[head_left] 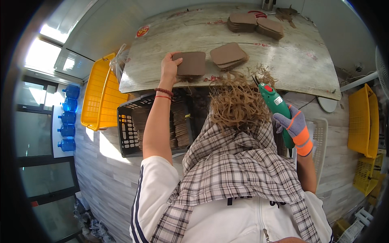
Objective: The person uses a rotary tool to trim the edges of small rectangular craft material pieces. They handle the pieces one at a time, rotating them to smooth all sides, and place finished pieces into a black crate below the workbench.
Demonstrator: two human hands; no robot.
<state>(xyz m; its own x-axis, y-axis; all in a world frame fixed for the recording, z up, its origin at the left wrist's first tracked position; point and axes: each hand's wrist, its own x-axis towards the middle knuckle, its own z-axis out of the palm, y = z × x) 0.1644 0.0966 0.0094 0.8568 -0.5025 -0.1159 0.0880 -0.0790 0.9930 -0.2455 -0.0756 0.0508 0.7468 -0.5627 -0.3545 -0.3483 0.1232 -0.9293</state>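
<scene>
My bare left hand [170,65] is closed on the left end of a stack of brown rounded rectangular pieces [191,62] at the table's near edge. In my right hand [295,126], which wears a grey and orange glove, is a green handheld electric tool [277,106] with a red button. Its thin dark two-pronged tip points up and away, near the table edge. Between my hands, a heap of curly brown trimmings [239,101] lies over my plaid apron [227,170]. Just right of the held stack sits a fanned stack of similar pieces [229,54].
More brown stacks [243,21] stand on the far right of the table [170,34]. Below the left forearm, a black crate [127,133] holds many pieces. Yellow crates [91,97] stand at the left and right. Several blue water bottles [68,117] line the far left.
</scene>
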